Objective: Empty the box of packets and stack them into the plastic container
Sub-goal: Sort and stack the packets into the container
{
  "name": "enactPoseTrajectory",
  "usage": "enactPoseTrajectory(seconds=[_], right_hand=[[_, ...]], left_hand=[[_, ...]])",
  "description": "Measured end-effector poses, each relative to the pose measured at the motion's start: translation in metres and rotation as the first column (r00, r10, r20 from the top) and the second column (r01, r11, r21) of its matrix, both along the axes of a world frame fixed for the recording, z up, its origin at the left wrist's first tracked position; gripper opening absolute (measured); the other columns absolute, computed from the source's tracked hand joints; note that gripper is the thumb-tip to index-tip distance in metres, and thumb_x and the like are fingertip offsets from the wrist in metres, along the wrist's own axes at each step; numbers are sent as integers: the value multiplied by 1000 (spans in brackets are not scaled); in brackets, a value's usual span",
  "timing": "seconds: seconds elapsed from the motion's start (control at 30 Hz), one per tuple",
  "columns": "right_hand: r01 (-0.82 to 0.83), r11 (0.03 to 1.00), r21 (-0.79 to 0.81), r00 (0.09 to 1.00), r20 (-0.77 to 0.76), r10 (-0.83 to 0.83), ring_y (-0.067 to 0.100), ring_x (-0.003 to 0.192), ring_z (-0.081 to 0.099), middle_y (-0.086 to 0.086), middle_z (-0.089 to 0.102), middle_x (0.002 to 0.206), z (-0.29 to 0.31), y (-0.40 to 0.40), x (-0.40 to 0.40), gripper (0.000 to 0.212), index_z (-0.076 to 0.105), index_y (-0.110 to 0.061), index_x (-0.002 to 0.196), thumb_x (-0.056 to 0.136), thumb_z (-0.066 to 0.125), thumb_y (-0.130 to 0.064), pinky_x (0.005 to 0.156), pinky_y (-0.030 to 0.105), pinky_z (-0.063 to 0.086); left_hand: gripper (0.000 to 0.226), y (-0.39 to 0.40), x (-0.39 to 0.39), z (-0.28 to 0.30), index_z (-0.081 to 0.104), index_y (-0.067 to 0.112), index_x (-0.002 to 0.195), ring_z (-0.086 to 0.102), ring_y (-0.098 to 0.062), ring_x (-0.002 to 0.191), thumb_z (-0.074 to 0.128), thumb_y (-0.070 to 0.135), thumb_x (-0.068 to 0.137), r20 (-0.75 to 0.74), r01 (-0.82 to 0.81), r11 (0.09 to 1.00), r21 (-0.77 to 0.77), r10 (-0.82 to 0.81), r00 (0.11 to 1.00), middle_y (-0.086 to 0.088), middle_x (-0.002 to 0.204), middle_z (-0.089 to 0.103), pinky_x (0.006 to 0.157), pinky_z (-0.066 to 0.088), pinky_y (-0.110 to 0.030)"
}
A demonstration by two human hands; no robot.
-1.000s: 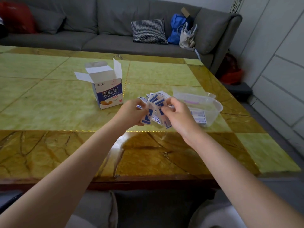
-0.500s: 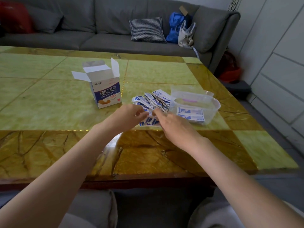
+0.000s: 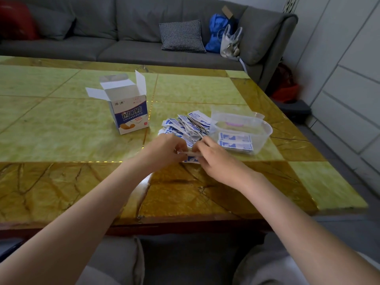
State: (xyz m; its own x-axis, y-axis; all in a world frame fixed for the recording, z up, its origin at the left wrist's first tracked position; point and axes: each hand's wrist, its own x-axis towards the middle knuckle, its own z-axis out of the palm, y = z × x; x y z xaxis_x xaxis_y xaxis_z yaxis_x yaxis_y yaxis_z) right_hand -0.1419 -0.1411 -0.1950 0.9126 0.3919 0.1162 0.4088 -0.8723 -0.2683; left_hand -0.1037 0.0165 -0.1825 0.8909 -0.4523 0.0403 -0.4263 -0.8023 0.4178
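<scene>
A white and blue cardboard box (image 3: 128, 111) stands upright on the table with its top flaps open. To its right lies a loose pile of blue and white packets (image 3: 188, 126). A clear plastic container (image 3: 241, 130) sits just right of the pile, with a few packets flat on its bottom. My left hand (image 3: 164, 150) and my right hand (image 3: 213, 156) meet in front of the pile, fingers pinched together on a thin stack of packets (image 3: 190, 156) held edge-on just above the table.
The green and brown stone table (image 3: 61, 130) ends close to me and at the right. A grey sofa (image 3: 123, 33) with a checked cushion and bags runs along the far side. White wall panels stand to the right.
The fanned packets that both hands held up have been laid down as a pile beside the container. Both hands dropped toward me and now pinch a small stack low over the table.
</scene>
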Motion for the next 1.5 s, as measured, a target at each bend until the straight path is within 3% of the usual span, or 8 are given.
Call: enactPoseTrajectory(seconds=[0.1,0.23,0.6,0.9,1.03,1.2,1.37,1.5], right_hand=[[101,987,-127,994,53,-95,18,109,45,0,49,115,6,-14,1,24,56,-11,116,94,46,-12,90,29,42],[142,989,-25,987,-67,-144,14,87,48,-3,49,90,10,-19,2,18,63,-13,105,92,53,-18,67,20,35],[158,982,102,986,-69,-151,16,76,59,6,66,93,8,-10,3,21,64,-11,106,88,58,-4,79,32,51],[161,982,103,987,-37,-158,20,74,60,8,63,94,11,-5,5,21,61,-14,107,89,54,-5,64,27,46],[220,920,325,960,97,-263,19,75,62,2,61,83,32,-15,13,21,65,-7,103,86,57,1,74,28,52],[296,818,494,905,128,-405,18,72,63,-6,54,71,52,-47,25,19,61,-8,104,86,59,0,70,30,56],[386,792,472,838,179,-515,21,72,65,8,66,79,56,-75,33,17,59,-13,100,87,58,-3,63,30,53],[530,801,279,802,144,-580,19,78,58,7,66,90,51,-91,42,17,63,-15,101,88,58,-6,48,20,36]], left_hand=[[15,6,3,0,70,12,96,58,-18,77,63,18,84,21,-26,1000,4,26,999,-6,89,67,67,47,-27],[20,10,3,-4,68,10,102,58,-15,75,64,18,84,22,-76,997,-20,77,997,-2,86,64,63,47,-19],[19,5,3,-6,65,10,104,66,-20,84,61,12,85,7,-231,958,-167,236,972,-9,99,71,76,53,-29],[18,3,4,-3,67,9,100,62,-19,80,65,10,82,-21,-234,962,-142,234,972,-11,95,70,70,50,-26],[10,5,13,12,69,9,90,59,-7,59,68,11,80,-118,-295,855,-427,271,955,-2,71,66,47,40,-4],[12,-31,17,31,65,2,96,58,-3,54,61,7,86,-236,-311,634,-708,202,951,1,71,63,56,50,-11],[10,-75,32,33,64,14,94,59,-16,67,61,16,86,-21,-247,745,-620,299,954,-4,89,70,61,47,-30],[16,-101,44,35,61,17,103,62,-22,83,58,17,87,131,-189,946,-263,229,964,-2,98,68,65,47,-30]])
